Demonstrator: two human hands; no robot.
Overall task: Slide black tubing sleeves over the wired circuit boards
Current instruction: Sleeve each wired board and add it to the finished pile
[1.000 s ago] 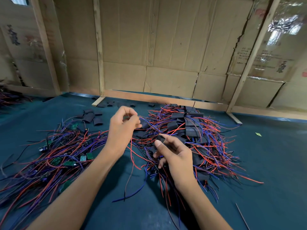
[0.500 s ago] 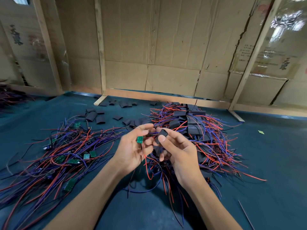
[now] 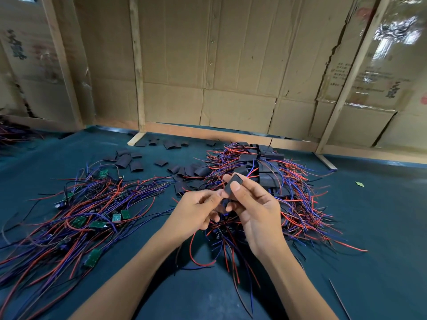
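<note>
left hand (image 3: 196, 210) pinches something small at the lower mouth of the short black tubing sleeve (image 3: 233, 187); right hand (image 3: 253, 204) grips that sleeve, long axis tilted up-right, above the worktop (image 3: 369, 227).

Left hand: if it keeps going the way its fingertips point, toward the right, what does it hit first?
Likely the black tubing sleeve pinched in the right hand. The left hand has its fingertips right at the sleeve's lower end, apparently already touching it; exact contact is hard to judge from this one view.

teal mat (image 3: 369, 227) | wired boards (image 3: 87, 218) | loose sleeves (image 3: 129, 160) | sleeved pile, probably (image 3: 272, 172)
</note>
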